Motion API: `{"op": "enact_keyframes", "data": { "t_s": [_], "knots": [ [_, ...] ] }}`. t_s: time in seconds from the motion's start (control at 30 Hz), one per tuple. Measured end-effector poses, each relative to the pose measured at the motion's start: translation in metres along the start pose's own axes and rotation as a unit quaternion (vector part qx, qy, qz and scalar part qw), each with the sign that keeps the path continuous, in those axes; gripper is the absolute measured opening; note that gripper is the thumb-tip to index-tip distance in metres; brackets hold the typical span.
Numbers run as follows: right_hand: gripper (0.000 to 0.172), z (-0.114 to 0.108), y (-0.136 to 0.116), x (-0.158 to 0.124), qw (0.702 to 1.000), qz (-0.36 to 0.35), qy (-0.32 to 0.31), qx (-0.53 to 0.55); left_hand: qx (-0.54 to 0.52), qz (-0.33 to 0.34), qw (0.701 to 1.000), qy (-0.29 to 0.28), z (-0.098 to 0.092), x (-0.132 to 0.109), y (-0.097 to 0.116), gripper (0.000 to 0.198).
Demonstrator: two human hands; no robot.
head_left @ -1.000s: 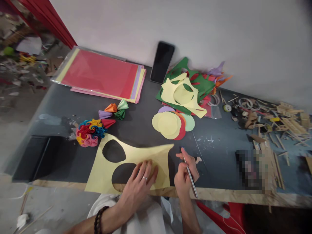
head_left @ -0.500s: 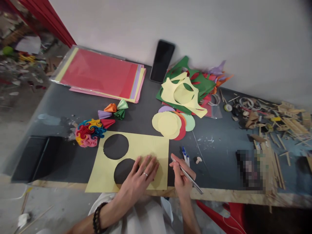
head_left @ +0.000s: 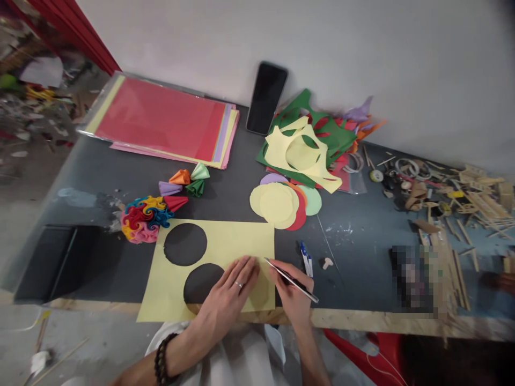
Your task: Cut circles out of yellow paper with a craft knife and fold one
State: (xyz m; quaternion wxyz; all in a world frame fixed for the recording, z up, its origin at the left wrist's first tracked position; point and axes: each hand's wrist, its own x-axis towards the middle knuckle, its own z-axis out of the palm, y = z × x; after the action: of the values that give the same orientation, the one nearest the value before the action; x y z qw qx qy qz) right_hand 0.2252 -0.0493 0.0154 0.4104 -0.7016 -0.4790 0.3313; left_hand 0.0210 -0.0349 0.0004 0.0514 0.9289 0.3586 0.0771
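Observation:
A yellow paper sheet (head_left: 229, 236) with two round holes cut in it lies at the table's front edge. My left hand (head_left: 229, 289) rests flat on the sheet, fingers stretched out beside the lower hole and partly covering it. In my right hand (head_left: 293, 292) is a slim silver craft knife (head_left: 300, 288), held like a pen. Its tip points left, over the sheet's right part, close to my left fingertips; whether it touches the paper I cannot tell. Beyond the sheet lies a pile of cut paper discs (head_left: 277, 203), with yellow ones on top.
Blue-capped pens (head_left: 306, 258) lie right of my right hand. Behind are a phone (head_left: 266, 99), paper offcuts (head_left: 298, 153) and packed coloured sheets (head_left: 161, 118). Folded paper cones (head_left: 181, 177) and a curled colourful piece (head_left: 147, 219) sit left. Wooden scraps (head_left: 478, 209) clutter the right.
My right hand has moved left, bringing the craft knife's tip from beside the sheet to over it. The sheet has shifted slightly left in view, and my left fingers are closer together.

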Motion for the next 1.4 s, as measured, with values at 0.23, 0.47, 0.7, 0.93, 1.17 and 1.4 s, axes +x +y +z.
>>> {"op": "enact_keyframes", "data": {
  "t_s": [0.23, 0.47, 0.7, 0.93, 1.17, 1.4],
  "knots": [
    [0.023, -0.004, 0.007, 0.000, 0.998, 0.006, -0.044, -0.032, 0.013, -0.006, 1.000, -0.018, 0.002, -0.001, 0.001, 0.059],
    [0.014, -0.006, 0.015, 0.001, 0.996, -0.027, -0.077, -0.034, 0.018, -0.015, 1.000, -0.012, 0.004, 0.001, 0.004, 0.060],
    [0.013, -0.005, 0.016, 0.002, 0.997, -0.026, -0.070, -0.031, 0.015, -0.028, 0.999, 0.001, 0.002, 0.004, 0.005, 0.051],
    [0.014, -0.008, 0.011, 0.003, 0.995, -0.051, -0.080, -0.033, 0.011, -0.031, 0.999, 0.000, 0.001, 0.004, 0.005, 0.050],
    [0.014, -0.013, 0.011, 0.006, 0.993, -0.063, -0.091, -0.040, 0.014, -0.032, 0.999, 0.009, -0.001, 0.006, 0.005, 0.048],
    [0.016, -0.015, 0.012, 0.001, 0.993, -0.065, -0.082, -0.054, 0.027, -0.035, 0.999, 0.025, 0.000, 0.007, 0.006, 0.046]
  ]
}}
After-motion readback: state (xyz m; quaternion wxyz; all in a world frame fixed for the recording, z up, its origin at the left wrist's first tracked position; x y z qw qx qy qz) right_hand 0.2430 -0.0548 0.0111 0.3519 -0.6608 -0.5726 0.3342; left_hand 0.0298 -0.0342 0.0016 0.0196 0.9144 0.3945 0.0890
